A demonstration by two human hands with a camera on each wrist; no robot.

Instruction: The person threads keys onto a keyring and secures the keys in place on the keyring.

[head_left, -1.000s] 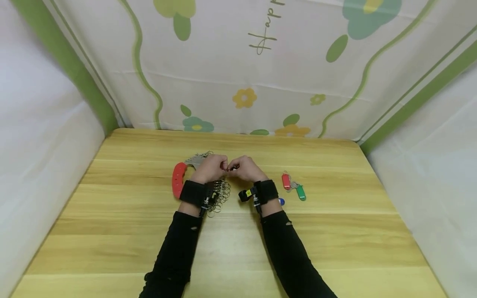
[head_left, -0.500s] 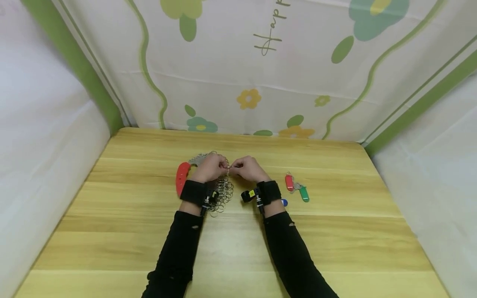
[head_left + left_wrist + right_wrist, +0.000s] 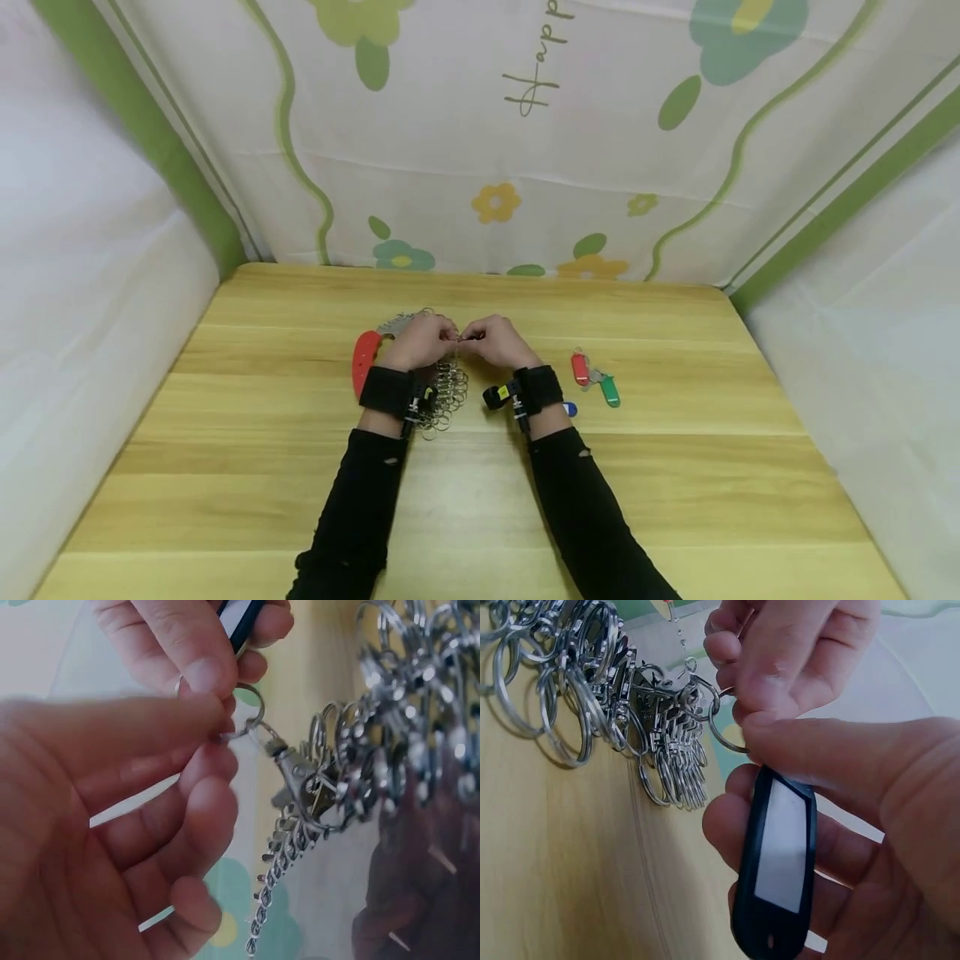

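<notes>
Black tag: at the right hand (image 3: 498,340), black tag (image 3: 774,862) lying along the palm side; long axis about left-right, ring end to the left at the fingertips.
Right hand: thumb and finger pinching tag's ring end, other fingers behind it; nearer hand to tag.
Left hand (image 3: 424,342): thumb and forefinger pinching the split ring (image 3: 262,709), just left of right fingertips; other fingers bent.
Clasp (image 3: 296,771): touching split ring; linked or not, cannot tell.
Hanging rings (image 3: 450,390): shiny round metal, bunched, near side of left hand.
Handle (image 3: 365,363): red, smooth, curved, left of left hand.
Spare tags: red tag (image 3: 580,368), green tag (image 3: 611,390), blue tag (image 3: 571,409), right of right hand; blue partly hidden by wrist.
Label: white strip in black frame, rounded end.
Table (image 3: 225,475): pale wood grain.
</notes>
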